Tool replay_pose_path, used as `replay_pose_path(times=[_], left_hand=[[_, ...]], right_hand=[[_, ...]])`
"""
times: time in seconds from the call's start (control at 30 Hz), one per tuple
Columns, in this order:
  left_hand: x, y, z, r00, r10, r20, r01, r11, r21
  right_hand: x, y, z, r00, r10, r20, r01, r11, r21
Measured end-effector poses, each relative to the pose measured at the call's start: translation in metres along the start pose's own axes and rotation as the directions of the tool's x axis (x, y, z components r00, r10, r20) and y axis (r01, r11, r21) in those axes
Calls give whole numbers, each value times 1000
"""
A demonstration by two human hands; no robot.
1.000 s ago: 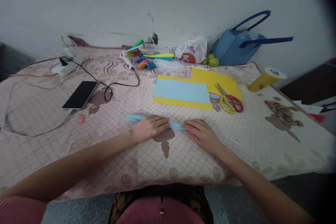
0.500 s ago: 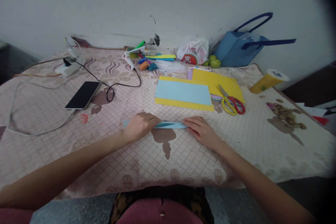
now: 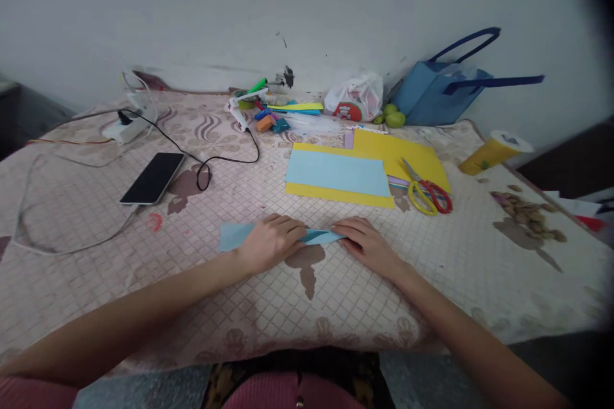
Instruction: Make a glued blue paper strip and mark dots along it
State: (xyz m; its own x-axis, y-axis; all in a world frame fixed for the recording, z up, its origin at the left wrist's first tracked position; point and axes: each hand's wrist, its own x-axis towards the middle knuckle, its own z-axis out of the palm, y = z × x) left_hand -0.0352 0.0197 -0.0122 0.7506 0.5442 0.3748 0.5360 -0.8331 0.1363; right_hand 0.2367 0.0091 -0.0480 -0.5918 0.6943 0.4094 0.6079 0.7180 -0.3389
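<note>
A folded strip of light blue paper (image 3: 235, 236) lies across the patterned cloth near the table's front. My left hand (image 3: 274, 241) is closed on its middle, and the flat left end sticks out beyond the wrist. At the strip's right end, my right hand (image 3: 367, 246) pinches the paper. Between the hands a fold stands partly open. Behind them lies a flat blue sheet (image 3: 338, 172) on a yellow sheet (image 3: 340, 198). Scissors (image 3: 426, 192) with yellow and red handles rest on more yellow paper (image 3: 426, 156) to the right.
At the left are a phone (image 3: 152, 177) with its cable and a power strip (image 3: 125, 128). A glue gun (image 3: 236, 112), clay pieces (image 3: 265, 123), a plastic bag (image 3: 355, 99) and a blue bag (image 3: 426, 92) line the back. A yellow roll (image 3: 494, 152) stands right.
My left hand has slid right along the strip, closer to my right hand. More of the strip's left end now shows. The whole view has shifted slightly.
</note>
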Motion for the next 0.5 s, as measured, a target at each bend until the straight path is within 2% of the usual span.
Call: replay_pose_path(times=[0.27, 0.5], left_hand=[[8, 1, 7, 992, -112, 55, 115, 992, -46], [13, 2, 6, 987, -133, 90, 136, 990, -27]], right_hand=[[1, 0, 0, 1000, 13, -5, -13, 1000, -8], [2, -7, -4, 999, 33, -14, -34, 999, -36]])
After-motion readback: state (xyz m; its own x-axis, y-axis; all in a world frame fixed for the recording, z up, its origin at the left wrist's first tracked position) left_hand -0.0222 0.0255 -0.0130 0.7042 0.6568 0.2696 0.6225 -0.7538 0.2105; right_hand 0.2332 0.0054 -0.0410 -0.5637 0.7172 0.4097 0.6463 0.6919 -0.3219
